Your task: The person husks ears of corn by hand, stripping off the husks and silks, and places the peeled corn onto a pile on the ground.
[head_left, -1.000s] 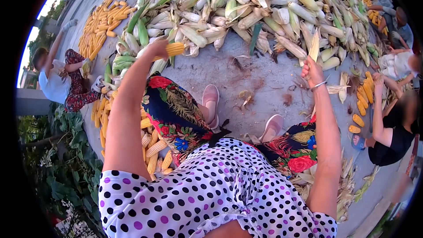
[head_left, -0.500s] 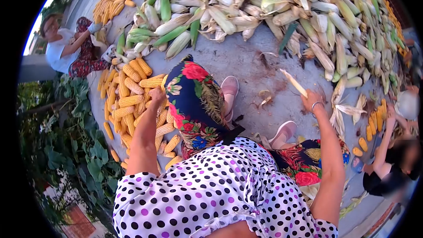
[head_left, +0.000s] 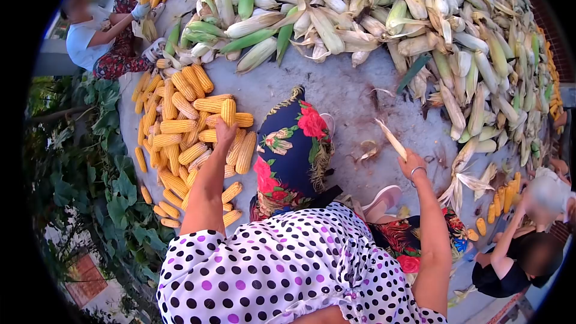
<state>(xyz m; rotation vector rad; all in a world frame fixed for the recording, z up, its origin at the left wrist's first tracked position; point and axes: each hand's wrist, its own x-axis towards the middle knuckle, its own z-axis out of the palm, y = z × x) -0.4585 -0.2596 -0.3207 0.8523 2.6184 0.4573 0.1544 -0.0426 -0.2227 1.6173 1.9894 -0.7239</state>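
Note:
My left hand (head_left: 225,134) is over the near edge of a pile of husked yellow corn (head_left: 178,126). Its fingers are closed on a corn cob (head_left: 228,111) that points upward. Out to the right, my right hand (head_left: 410,164) grips the lower end of a slim, pale, tapered ear of corn (head_left: 391,138), apparently still in dry husk. The ear tilts up and to the left, above the concrete floor.
A big heap of unhusked corn (head_left: 384,18) curves across the back and right. A person in a white shirt (head_left: 87,42) sits at far left; another person (head_left: 510,264) is at lower right near a row of yellow cobs (head_left: 504,197). Leafy vines (head_left: 114,162) border the left.
My left hand has shifted slightly right, and the cob in it now stands upright above the pile. My right hand still holds the pale ear, slightly lower and further left in view.

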